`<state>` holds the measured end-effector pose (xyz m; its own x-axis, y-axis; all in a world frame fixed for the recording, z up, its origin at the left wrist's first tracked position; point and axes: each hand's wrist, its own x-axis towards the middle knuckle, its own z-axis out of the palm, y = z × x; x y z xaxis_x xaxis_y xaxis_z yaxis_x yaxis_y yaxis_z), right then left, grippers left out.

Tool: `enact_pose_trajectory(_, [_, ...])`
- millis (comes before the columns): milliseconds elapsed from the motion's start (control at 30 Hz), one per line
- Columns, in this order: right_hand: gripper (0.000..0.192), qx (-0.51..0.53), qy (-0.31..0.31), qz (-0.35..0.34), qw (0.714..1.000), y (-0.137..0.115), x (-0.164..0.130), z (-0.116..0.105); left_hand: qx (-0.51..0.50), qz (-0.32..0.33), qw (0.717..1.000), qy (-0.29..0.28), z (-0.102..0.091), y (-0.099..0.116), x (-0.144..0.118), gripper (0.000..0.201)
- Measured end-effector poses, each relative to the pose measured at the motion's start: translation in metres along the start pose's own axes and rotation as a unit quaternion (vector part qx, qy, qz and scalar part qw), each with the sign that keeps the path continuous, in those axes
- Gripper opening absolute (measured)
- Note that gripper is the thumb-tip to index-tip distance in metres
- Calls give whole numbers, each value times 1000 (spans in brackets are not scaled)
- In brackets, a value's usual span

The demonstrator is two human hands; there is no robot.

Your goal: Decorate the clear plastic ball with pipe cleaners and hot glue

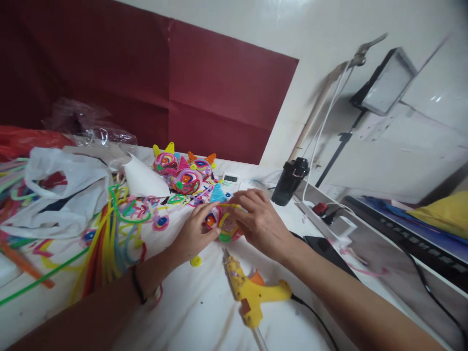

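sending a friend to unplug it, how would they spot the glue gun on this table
Start at the white table and find the two hands, left hand and right hand, on a pipe-cleaner ball. Just nearer the person lies the glue gun. It is the only solid yellow plastic tool, with a black cord trailing right.

small timer (231, 180), display digits too blurred to read

Bare worktop (190, 312) lies open in front between the 2 forearms, broken only by the yellow glue gun (252, 292) and its cord. To the left, loose pipe cleaners (106, 239) and a white bag (62, 190) crowd the surface; the finished balls (183, 170) block the far side, the black bottle (290, 180) and power strip (329, 217) the right.
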<state>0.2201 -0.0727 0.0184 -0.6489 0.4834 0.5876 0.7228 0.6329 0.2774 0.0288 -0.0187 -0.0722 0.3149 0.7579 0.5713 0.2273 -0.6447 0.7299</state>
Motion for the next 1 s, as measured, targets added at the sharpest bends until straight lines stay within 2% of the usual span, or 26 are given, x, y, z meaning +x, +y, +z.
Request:
enact_pose_trajectory(100, [19,3,79,43,996,3,-13,-9,7,-21,1000,-10,-2,2,2,57])
enact_pose_trajectory(167, [17,33,93,101,990,5,-25,-10,8,-33,999,-14,-2,0,3,55])
enact_pose_trajectory(233, [14,90,61,183,977,6,-38,-5,9,-40,999,-13,-1,-3,5,52])
enact_pose_trajectory(300, [13,148,0,271,951,6,-48,4,11,-41,999,-11,-1,-6,7,51])
enact_pose_trajectory(367, [17,184,-43,324,927,6,-54,13,13,-43,999,-11,-1,-6,8,51])
enact_pose_trajectory(500, [17,226,-56,343,910,4,-52,26,6,-57,998,-24,-3,1,11,53])
enact_pose_trajectory(667, [14,250,-53,362,896,8,-41,29,-13,-87,996,-33,-5,11,19,55])
enact_pose_trajectory(1000, [13,266,-52,366,890,16,-42,35,-32,-112,993,-29,-9,19,27,49])
